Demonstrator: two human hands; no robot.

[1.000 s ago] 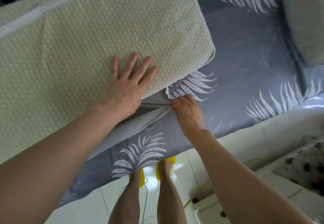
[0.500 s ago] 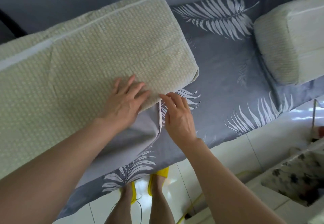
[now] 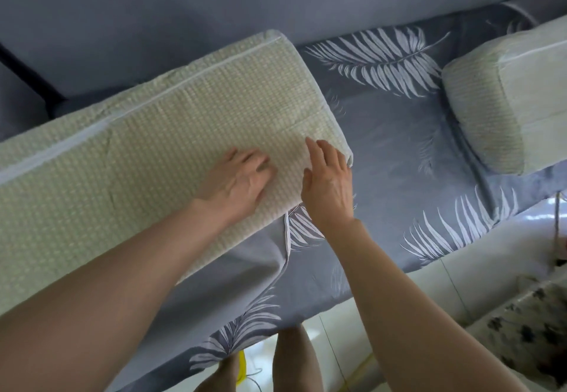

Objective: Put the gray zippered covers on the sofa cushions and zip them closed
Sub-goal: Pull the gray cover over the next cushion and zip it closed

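Left hand (image 3: 236, 183) and right hand (image 3: 329, 189) flat on the bare cushion (image 3: 153, 152), fingers (image 3: 316, 153) straight, gripping nothing; cover (image 3: 260, 256) seemingly just underneath. Sleeving, zipping all ahead.

We see a long pale cushion (image 3: 153, 161) across the left, lying on the gray leaf cover (image 3: 389, 170); a second cushion (image 3: 491, 121) sits far right

both hands (image 3: 236, 181) sit on the big cushion (image 3: 147, 158), which lies on the cover (image 3: 395, 152), second cushion (image 3: 503, 109) off to the right
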